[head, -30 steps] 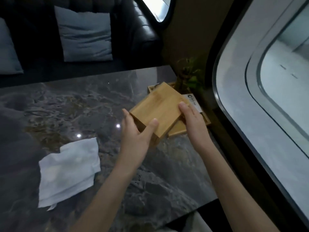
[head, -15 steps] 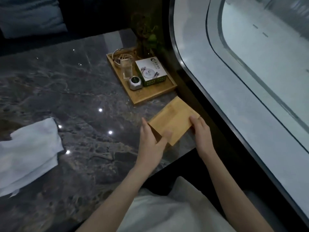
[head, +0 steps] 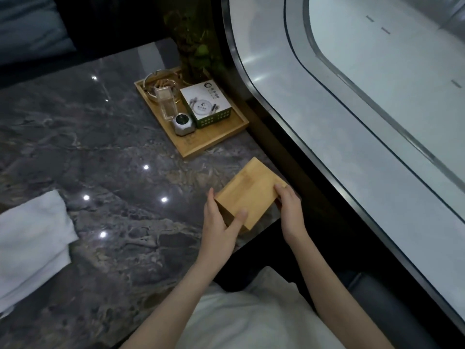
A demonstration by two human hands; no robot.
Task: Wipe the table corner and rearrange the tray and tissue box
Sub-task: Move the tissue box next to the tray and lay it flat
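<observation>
A bamboo tissue box rests at the near right corner of the dark marble table. My left hand grips its left and near side, thumb on the top. My right hand holds its right end. Behind it, against the wall, lies a bamboo tray holding a white and green box, a small silver cube, a clear holder and a glass ashtray. A white cloth lies on the table at the far left.
A curved window ledge and wall run along the table's right side. A plant stands behind the tray. My white-clothed lap sits below the table's near edge. A dark sofa with a cushion is beyond the table.
Both hands have brought the tissue box from above the tray down and toward me, to the near right corner of the table. The tray's contents are now uncovered.
</observation>
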